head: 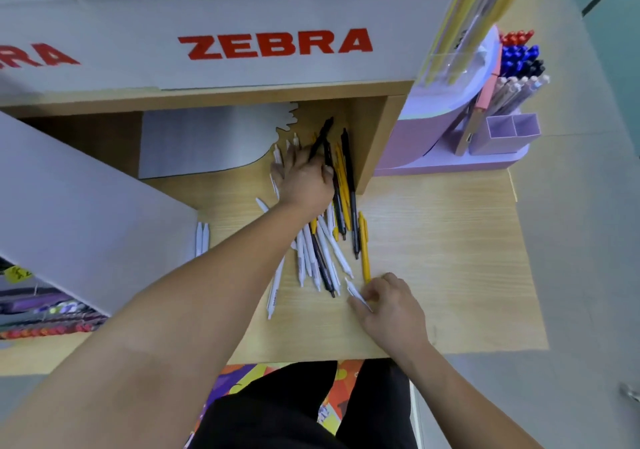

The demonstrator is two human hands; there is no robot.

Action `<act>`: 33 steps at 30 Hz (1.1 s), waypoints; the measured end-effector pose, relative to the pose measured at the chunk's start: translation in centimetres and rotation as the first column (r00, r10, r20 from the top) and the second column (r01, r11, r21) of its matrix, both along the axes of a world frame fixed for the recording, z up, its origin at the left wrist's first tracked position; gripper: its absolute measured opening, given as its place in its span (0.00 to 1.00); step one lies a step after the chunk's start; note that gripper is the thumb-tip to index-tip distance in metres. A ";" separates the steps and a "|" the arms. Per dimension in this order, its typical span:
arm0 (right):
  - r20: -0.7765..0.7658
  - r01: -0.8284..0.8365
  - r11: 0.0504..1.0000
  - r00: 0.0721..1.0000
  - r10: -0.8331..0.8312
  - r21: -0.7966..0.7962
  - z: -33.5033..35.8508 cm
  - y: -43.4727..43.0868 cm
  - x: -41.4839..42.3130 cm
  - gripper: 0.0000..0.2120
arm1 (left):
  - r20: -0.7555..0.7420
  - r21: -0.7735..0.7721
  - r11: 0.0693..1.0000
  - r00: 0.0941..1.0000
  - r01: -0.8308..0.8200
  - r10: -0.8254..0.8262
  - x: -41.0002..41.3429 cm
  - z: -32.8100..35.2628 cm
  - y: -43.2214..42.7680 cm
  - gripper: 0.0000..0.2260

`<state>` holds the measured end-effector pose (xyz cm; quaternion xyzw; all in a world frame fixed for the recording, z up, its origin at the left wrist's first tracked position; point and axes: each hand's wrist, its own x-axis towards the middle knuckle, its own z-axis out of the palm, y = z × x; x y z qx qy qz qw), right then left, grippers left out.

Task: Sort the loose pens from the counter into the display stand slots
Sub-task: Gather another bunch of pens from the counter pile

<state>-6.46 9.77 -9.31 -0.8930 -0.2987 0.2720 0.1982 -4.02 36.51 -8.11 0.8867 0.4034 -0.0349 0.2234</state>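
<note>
Head view: left hand (304, 180) grips black pen (322, 135) in pile (327, 248); right hand (389, 308) pinches white pen (356, 293). Risk: the lift drags neighbouring pens, which roll off counter (450, 241).

I've got the loose pens (325, 251) heaped mid-counter (450, 241), with the pile running back into the recess under the ZEBRA sign board (242, 50). My left hand (304, 178) grips pens at the far end and my right hand (388, 306) pinches one at the near end. Two pens (202, 239) lie left against a slanted panel (69, 206). A pen display stand (450, 137) sits right of the recess.
</note>
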 end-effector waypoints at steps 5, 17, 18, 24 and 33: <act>-0.183 0.247 0.960 0.958 -0.221 0.133 3.9 0.9 2.2 0.11 | 0.167 -0.039 0.993 0.979 -0.114 0.119 -5.4 3.6 -2.7 0.19; 0.208 -0.104 0.967 0.977 0.055 0.232 -0.5 17.3 4.3 0.18 | 0.035 -0.176 0.924 0.936 -0.338 0.349 -18.6 -0.5 -10.9 0.16; 0.203 -0.089 0.975 0.978 0.046 0.206 -1.3 17.9 4.7 0.20 | 0.069 -0.171 0.933 0.941 -0.315 0.331 -18.7 -0.7 -10.8 0.16; 0.161 -0.102 0.938 0.986 0.050 0.331 -2.0 16.6 2.6 0.11 | 0.134 -0.217 0.913 0.915 -0.346 0.379 -17.7 -0.8 -8.1 0.18; 0.163 -0.083 0.918 0.986 0.020 0.388 2.1 10.2 1.4 0.15 | 0.156 -0.283 0.859 0.863 -0.428 0.481 -16.5 -0.7 -5.6 0.07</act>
